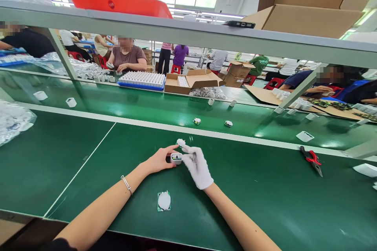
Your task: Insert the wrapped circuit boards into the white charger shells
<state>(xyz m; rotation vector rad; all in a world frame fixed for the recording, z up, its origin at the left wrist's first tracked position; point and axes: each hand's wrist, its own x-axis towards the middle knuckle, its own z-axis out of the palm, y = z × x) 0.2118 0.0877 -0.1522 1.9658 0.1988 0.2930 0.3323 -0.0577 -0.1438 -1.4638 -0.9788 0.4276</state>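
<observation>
A small white oval casing (176, 161), its open top facing up with green circuit parts visible inside, is between the thumb and fingers of my bare left hand (160, 160). My right hand (198, 166), in a white glove, is close against the casing's right side. Its foremost fingertips are at a small circuit board with a round white disc (180, 142), just beyond the casing; the exact grip is partly hidden. Nearer to me, between my forearms, another square green circuit board with a white disc (164, 201) lies flat on the green work surface (126, 208).
Red-handled pliers (311, 160) lie at the right. Two circuit boards (197, 120) and several white casings (71, 102) are on the green belt (141, 104) ahead. A plastic bag (14, 121) lies at left. An overhead shelf (182, 33) crosses above; co-workers sit beyond.
</observation>
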